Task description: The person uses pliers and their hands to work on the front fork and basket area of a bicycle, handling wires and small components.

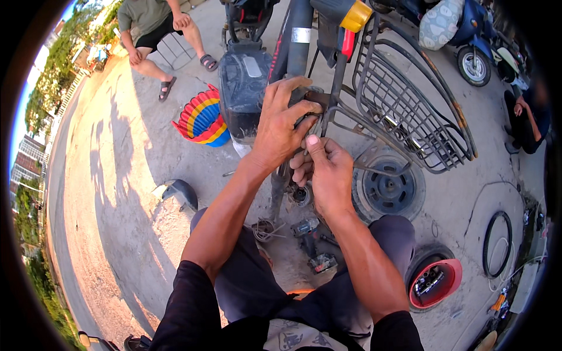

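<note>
Both hands meet at the lower end of a two-wheeler's dark frame (298, 50), below a wire basket (404, 99). My left hand (278, 126) is closed, its fingers bent around a metal joint beside a thin upright rod; exactly what it grips is hidden. Just below and to the right, my right hand (328, 172) pinches something small and thin between thumb and fingers, close to the left fingertips. It is too small and covered to name. On the ground beneath the hands lie a cordless drill (313, 243) and a bundle of thin wire (264, 230).
A wheel (389, 184) lies under the basket. To the right sit a red container of metal sockets (451, 275) and a black tyre ring (497, 244). A striped tub (205, 120) stands left. One person sits at far left, another at far right, near parked scooters (474, 58).
</note>
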